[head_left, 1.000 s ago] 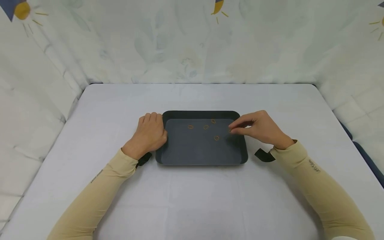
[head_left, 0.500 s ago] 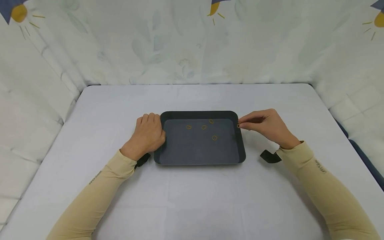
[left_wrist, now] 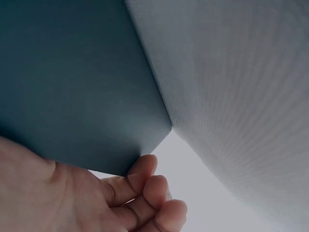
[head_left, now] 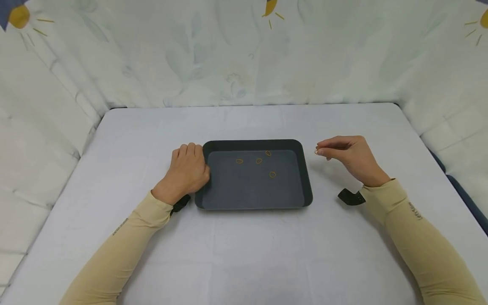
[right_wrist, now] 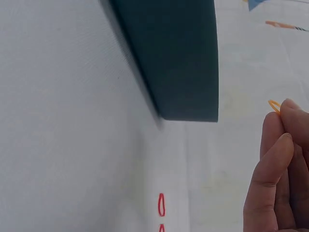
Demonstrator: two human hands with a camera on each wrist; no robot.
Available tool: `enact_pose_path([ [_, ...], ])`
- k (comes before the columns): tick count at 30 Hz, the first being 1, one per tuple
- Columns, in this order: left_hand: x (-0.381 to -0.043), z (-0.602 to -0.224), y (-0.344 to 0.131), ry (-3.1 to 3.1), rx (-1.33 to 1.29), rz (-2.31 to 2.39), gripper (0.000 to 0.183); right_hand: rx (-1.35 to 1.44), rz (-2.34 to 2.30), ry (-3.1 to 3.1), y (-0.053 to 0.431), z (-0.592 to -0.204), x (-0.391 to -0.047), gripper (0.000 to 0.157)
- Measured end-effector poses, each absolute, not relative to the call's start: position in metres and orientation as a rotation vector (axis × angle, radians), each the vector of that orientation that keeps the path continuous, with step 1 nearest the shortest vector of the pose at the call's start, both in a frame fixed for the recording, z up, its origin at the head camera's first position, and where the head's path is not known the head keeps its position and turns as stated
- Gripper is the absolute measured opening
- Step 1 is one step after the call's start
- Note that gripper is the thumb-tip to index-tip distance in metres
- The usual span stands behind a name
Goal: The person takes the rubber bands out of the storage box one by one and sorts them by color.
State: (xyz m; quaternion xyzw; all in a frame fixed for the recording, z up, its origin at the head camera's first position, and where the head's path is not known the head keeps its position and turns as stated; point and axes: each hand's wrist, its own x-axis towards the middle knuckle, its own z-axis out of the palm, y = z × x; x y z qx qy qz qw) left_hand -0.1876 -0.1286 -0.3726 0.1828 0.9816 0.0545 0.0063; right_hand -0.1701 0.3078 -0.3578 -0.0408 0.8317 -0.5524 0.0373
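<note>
A dark grey rectangular tray (head_left: pixel 251 190) lies on the white-covered table, with several thin orange rubber bands (head_left: pixel 272 174) spread over its floor. My left hand (head_left: pixel 185 171) grips the tray's left wall; in the left wrist view its fingertips (left_wrist: pixel 157 192) curl against the tray's corner (left_wrist: pixel 96 96). To the right of the tray, my right hand (head_left: pixel 352 156) is raised over the table. Its thumb and index finger pinch one small orange rubber band (right_wrist: pixel 274 105), which pokes out past the fingertips in the right wrist view.
The table (head_left: pixel 251 254) has a white cover and rounded far corners. A pale patterned curtain (head_left: pixel 228 55) hangs behind it and along both sides. Small red oval outlines (right_wrist: pixel 161 205) appear low in the right wrist view; what they are I cannot tell.
My right hand has moved from above the tray's right side outward past its rim, carrying the pinched rubber band. The left hand keeps its grip, and the bands in the tray stay put.
</note>
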Motion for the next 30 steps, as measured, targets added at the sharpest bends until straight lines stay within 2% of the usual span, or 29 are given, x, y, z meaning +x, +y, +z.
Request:
enact_pose_path([
  [10, -0.189, -0.373, -0.129, 3.074, 0.568, 0.172, 0.017, -0.083, -1.834, 2.433, 0.317, -0.369, -0.178, 0.043],
  [17, -0.189, -0.372, -0.128, 3.066, 0.571, 0.178, 0.017, 0.013, -1.703, 2.486, 0.32, -0.379, -0.182, 0.045],
  [24, -0.188, -0.372, -0.129, 3.072, 0.583, 0.186, 0.016, 0.059, -1.587, 2.563, 0.321, -0.38, -0.182, 0.042],
  [30, -0.188, -0.373, -0.129, 3.085, 0.594, 0.183, 0.017, 0.069, -1.54, 2.579, 0.322, -0.383, -0.185, 0.032],
])
